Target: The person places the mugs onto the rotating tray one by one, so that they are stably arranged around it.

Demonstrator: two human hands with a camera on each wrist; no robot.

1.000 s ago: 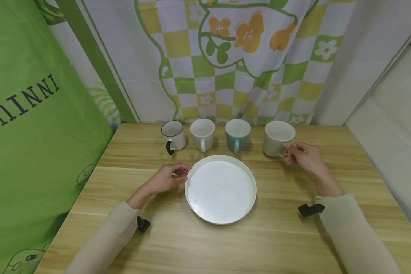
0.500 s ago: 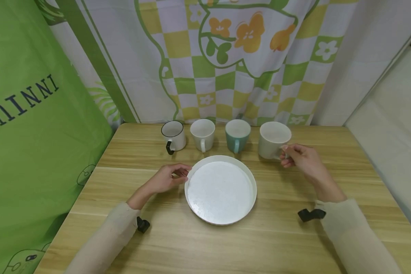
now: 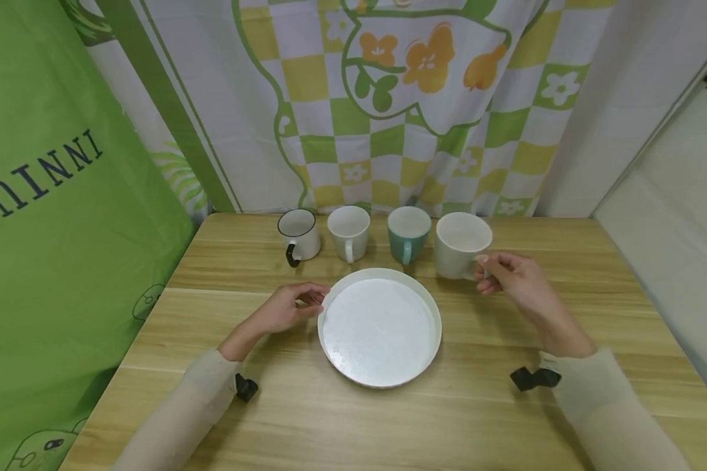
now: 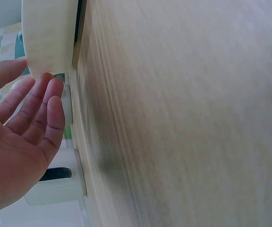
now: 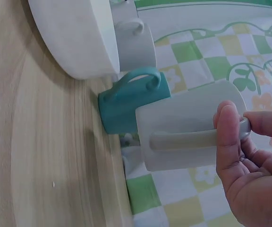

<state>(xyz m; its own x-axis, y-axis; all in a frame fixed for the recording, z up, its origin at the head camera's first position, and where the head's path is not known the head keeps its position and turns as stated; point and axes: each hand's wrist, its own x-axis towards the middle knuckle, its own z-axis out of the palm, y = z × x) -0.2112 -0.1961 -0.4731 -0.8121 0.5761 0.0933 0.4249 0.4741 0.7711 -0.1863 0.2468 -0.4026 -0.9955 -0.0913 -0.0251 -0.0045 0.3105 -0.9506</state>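
My right hand (image 3: 515, 278) pinches the handle of a plain white mug (image 3: 461, 245) at the right end of a row. In the right wrist view this mug (image 5: 188, 111) hangs clear of the wooden table (image 5: 46, 156), its handle between thumb and fingers. A round white tray (image 3: 380, 379) with a low rim lies before the mugs. My left hand (image 3: 289, 306) has its fingertips at the tray's left rim, fingers loosely bent. From the left wrist, the relaxed fingers of that hand (image 4: 22, 127) show right at the tray's outer wall (image 4: 51, 33).
Left of the held mug stand a teal mug (image 3: 408, 241), a white mug (image 3: 349, 235) and a white enamel mug (image 3: 299, 239) with black rim and handle. A patterned curtain (image 3: 389, 131) hangs behind the table, and a green cloth (image 3: 65, 261) on the left.
My right hand has moved the plain white mug left and slightly toward me, closer to the teal mug. The left hand and the tray have stayed in place.
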